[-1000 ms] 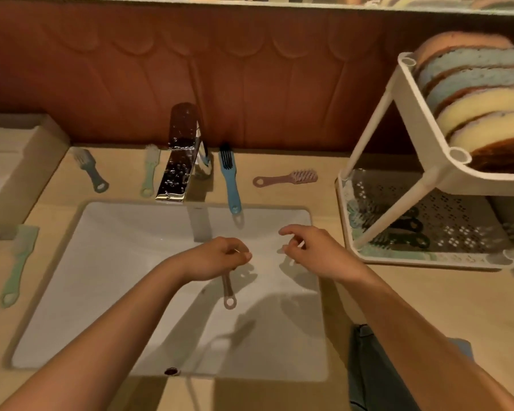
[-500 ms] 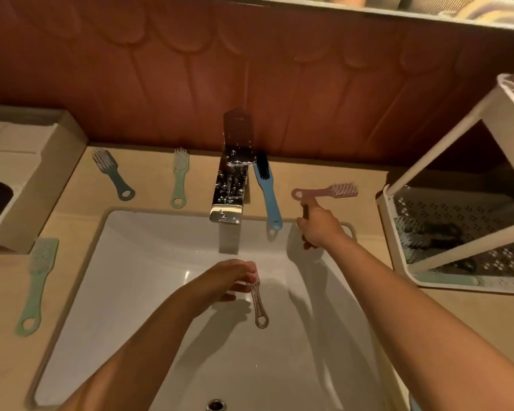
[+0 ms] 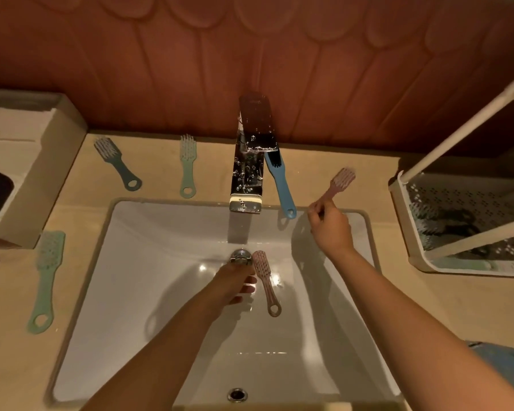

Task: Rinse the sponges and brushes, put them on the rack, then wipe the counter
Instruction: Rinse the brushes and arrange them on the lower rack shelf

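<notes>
The station is a beige counter (image 3: 428,307) against a red-brown panelled wall (image 3: 131,69), with a white sink (image 3: 149,277) set under a chrome faucet (image 3: 248,176).

Your right hand (image 3: 328,225) pinches the handle end of the counter brush (image 3: 340,180). This pink brush sits beyond the sink's right rear corner, with its bristle head pointing toward the wall.

Your left hand (image 3: 235,284) is down in the basin, fingertips against the basin brush (image 3: 266,284). This second pink brush lies just beside the drain stopper (image 3: 241,257). Whether the fingers grasp it or only touch it cannot be told.

Treat both brushes as light, rigid plastic, probably slick when wet. Grip the narrow handle near the hanging ring, not the bristles, which likely flex.

The blue brush (image 3: 281,188) lies just beside the faucet, its ring overhanging the sink edge near your right hand. Avoid knocking it in.

A teal brush (image 3: 116,163), a pale green brush (image 3: 187,167) and a mint brush (image 3: 46,277) lie on the counter to the left.

The rack (image 3: 405,221) stands at right. Its lower tray holds dark shapes, likely brushes. A white strut (image 3: 481,241) crosses above that tray, so bring your hand in beneath it.
</notes>
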